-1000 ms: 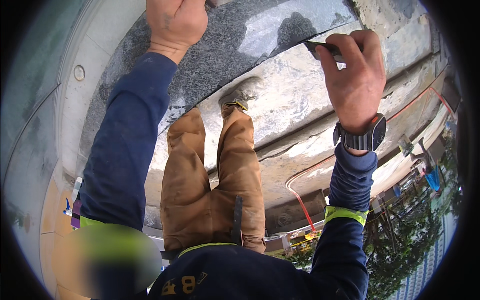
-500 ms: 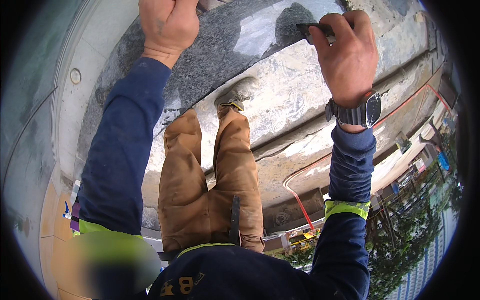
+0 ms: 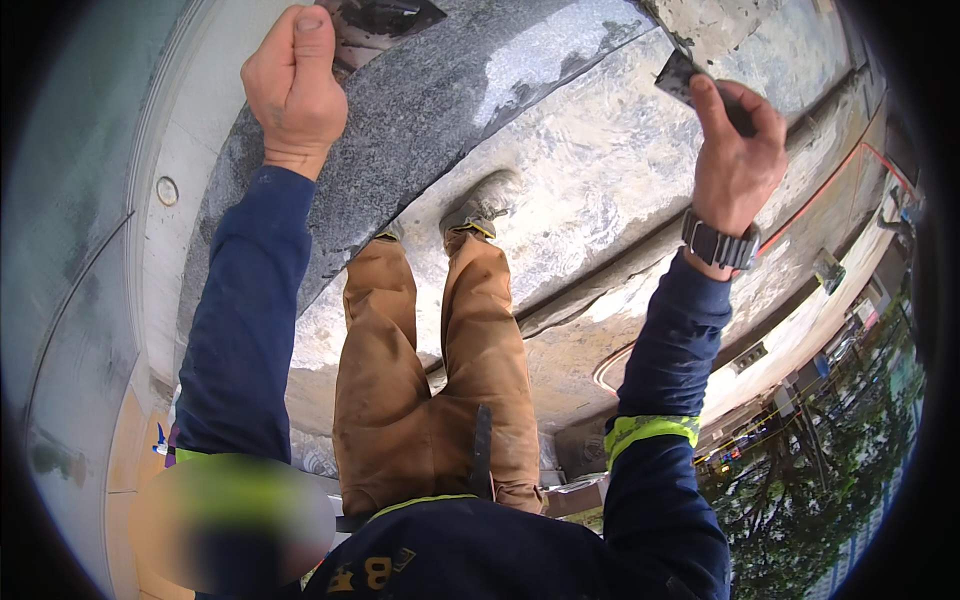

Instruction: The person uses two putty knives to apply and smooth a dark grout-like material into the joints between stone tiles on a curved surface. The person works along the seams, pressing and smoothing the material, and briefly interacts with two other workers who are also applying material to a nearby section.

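Note:
My left hand (image 3: pixel 295 95) is closed, its grip hidden, at the upper left beside a dark glossy object (image 3: pixel 385 18) that I cannot make out clearly. My right hand (image 3: pixel 738 150) pinches a small dark flat scraper-like piece (image 3: pixel 680 75) near the outer edge of the speckled grey stone slab (image 3: pixel 380 120). A pale patch (image 3: pixel 545 45) marks the slab's upper right part. Below the slab lies a whitish, smeared concrete surface (image 3: pixel 590 180). My brown-trousered legs and shoes show between my forearms.
A grey-green panel (image 3: pixel 70 230) curves along the left, with tan tiles (image 3: pixel 128 450) lower down. A groove crosses the concrete at right, where a red line (image 3: pixel 830 190) runs. Beyond are trees (image 3: pixel 800 470), yellow tape and small scattered objects.
My left hand has moved down and left, exposing more of the dark glossy object. My right hand has shifted down and right with the flat piece, away from the slab.

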Demonstrator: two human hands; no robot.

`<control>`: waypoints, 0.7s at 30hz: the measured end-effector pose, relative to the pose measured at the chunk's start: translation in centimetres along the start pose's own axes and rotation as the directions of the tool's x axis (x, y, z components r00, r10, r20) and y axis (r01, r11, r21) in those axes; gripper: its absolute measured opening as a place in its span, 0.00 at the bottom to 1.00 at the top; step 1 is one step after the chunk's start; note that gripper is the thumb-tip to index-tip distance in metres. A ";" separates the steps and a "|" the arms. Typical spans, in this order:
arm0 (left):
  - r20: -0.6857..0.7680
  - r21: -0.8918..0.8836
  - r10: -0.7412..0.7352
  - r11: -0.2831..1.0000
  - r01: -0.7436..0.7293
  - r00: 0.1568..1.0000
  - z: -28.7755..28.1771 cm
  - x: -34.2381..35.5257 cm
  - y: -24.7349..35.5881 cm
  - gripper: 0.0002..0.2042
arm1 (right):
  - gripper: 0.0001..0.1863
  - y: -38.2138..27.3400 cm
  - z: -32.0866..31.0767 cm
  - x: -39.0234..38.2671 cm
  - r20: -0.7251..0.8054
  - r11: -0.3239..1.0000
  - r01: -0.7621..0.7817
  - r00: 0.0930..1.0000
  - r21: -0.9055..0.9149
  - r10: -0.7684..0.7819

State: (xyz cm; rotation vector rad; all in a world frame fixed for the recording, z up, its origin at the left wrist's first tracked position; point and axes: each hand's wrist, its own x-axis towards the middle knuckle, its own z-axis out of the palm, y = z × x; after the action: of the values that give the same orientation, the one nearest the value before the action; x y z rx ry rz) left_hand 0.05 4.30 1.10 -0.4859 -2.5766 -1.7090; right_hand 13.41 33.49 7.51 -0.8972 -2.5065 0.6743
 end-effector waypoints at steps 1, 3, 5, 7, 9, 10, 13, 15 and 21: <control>-0.007 0.002 0.013 1.000 -0.013 1.000 -0.1 0.1 0.0 0.19 | 0.13 0.4 0.2 -1.5 0.063 0.955 -0.228 0.973 0.188 0.220; -0.010 -0.008 0.047 0.999 -0.047 0.999 0.2 0.4 -0.2 0.19 | 0.12 2.7 1.4 -4.7 0.251 0.576 -0.458 0.880 0.678 0.404; 0.001 -0.030 0.003 1.000 -0.003 1.000 0.1 0.4 -0.5 0.19 | 0.07 2.4 2.5 -7.7 0.436 0.129 -0.531 0.792 0.837 0.428; 0.023 -0.034 -0.023 0.999 0.024 0.999 -0.3 0.4 -0.5 0.20 | 0.06 2.6 2.5 -9.6 0.650 -0.204 -0.618 0.721 0.760 0.238; 0.189 -0.132 -0.171 0.971 0.198 0.967 0.0 0.0 3.1 0.20 | 0.07 2.2 2.5 -10.8 0.735 -0.349 -0.665 0.667 0.660 0.119; 0.273 -0.169 -0.237 0.942 0.289 0.932 0.2 -0.4 5.0 0.20 | 0.07 1.9 2.3 -10.9 0.765 -0.383 -0.684 0.636 0.621 0.104; 0.534 -0.062 -0.235 0.947 0.315 0.812 0.6 -2.7 7.9 0.21 | 0.08 1.2 0.6 -11.5 0.843 -0.482 -0.740 0.537 0.470 -0.002; 0.646 0.007 -0.217 0.960 0.279 0.731 1.4 -3.1 9.2 0.21 | 0.09 0.9 -0.3 -11.8 0.849 -0.524 -0.747 0.523 0.410 -0.081; 0.775 -0.067 -0.261 0.871 0.486 0.575 4.9 -5.2 12.0 0.22 | 0.08 0.7 -3.1 -12.5 0.795 -0.509 -0.703 0.604 0.497 -0.057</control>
State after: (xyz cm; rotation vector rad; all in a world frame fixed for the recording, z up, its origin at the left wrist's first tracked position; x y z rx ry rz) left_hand 8.91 11.65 8.93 -0.8610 -3.1803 -2.4694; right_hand 24.28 26.51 7.15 -0.8026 -0.3881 2.9509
